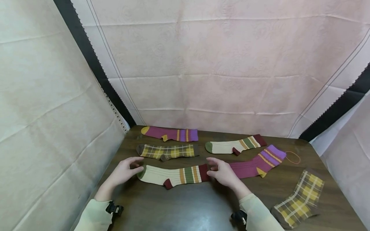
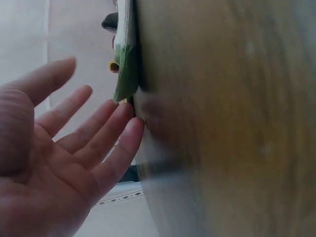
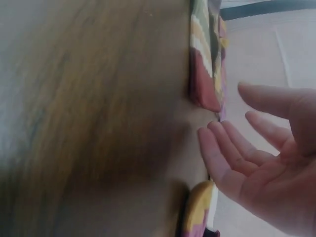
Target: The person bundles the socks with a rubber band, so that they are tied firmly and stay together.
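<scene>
Cream ribbed-knit sock (image 1: 157, 174) with green toe (image 1: 142, 172), maroon heel and maroon cuff (image 1: 203, 172) lies flat on the dark brown wooden surface (image 1: 188, 213), nearer its left edge than its right. Left hand (image 1: 124, 171) by toe, fingers extended, gripping nothing; contact unclear. Right hand (image 1: 224, 172) just off cuff, fingers loosely extended, holding nothing. Should be light, limp, non-slip, hard to damage. Best hold: pinch toe and cuff; a mid-length grab would likely sag.
</scene>
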`<state>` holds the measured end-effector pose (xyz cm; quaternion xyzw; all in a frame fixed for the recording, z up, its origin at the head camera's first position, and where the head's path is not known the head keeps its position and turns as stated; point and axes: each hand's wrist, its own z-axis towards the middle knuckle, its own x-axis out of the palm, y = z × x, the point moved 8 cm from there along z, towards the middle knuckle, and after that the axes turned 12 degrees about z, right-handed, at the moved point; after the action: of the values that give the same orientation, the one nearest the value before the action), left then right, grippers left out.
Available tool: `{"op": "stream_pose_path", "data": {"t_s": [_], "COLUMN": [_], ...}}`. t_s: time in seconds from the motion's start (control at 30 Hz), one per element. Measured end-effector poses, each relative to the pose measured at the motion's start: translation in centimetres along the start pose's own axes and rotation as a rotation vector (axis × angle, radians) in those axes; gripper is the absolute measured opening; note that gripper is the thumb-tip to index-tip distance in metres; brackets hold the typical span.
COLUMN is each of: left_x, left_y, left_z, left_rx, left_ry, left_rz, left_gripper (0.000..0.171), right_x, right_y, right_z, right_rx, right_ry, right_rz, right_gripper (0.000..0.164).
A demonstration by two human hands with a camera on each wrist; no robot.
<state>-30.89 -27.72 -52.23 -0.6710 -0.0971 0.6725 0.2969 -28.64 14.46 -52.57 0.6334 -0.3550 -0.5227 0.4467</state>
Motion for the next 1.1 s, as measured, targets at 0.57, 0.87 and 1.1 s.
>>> {"op": "stream_pose_path", "data": {"t_s": [0.57, 0.87, 1.1], "left_x": [1.7, 1.9, 2.0], "left_y": [1.6, 1.9, 1.6], "left_z": [0.2, 0.2, 0.4], "left_rx": [-0.132, -0.199, -0.198], "left_ry": [0.170, 0.184, 0.178], "left_rz": [-0.115, -0.157, -0.188], "left_gripper": [0.047, 0.040, 0.029], "right_x": [1.1, 1.7, 1.8], "right_y": [-1.2, -1.2, -1.0], "right_z": [0.8, 1.0, 0.7], "right_rx": [0.008, 0.013, 0.017], "right_ry": [0.003, 0.008, 0.010], "right_rz": [-0.057, -0.103, -0.183], "right_gripper": [0.057, 0.055, 0.047]}}
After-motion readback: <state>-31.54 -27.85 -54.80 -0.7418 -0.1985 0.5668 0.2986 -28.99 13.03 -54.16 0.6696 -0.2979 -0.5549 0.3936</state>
